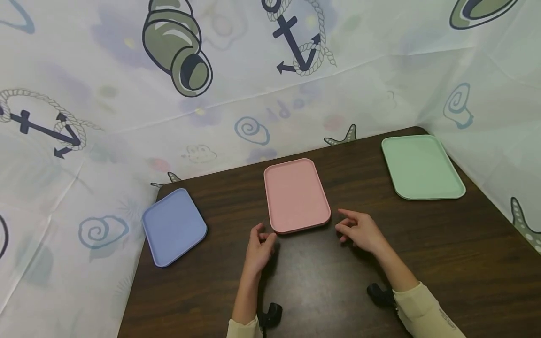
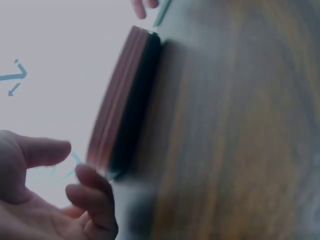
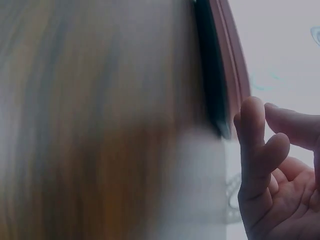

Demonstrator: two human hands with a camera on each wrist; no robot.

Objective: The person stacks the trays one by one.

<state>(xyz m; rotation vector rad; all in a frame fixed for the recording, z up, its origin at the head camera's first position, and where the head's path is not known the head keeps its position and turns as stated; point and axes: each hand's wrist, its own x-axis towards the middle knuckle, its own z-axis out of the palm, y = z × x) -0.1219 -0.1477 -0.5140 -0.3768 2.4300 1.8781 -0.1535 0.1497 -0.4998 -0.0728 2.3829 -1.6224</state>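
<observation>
In the head view a pink tray lies on the dark table between the two hands. My left hand is by its lower left corner, fingers loosely bent, holding nothing. My right hand hovers a little right of its lower right corner, fingers relaxed and holding nothing. The left wrist view shows the tray's edge just beyond the fingers of the left hand; whether they touch is unclear. In the right wrist view, the right hand has thumb and fingers near each other, with the tray's edge behind.
A blue tray lies at the table's left edge, turned at an angle. A green tray lies at the back right corner. Behind the dark wooden table hangs a white cloth with sea prints.
</observation>
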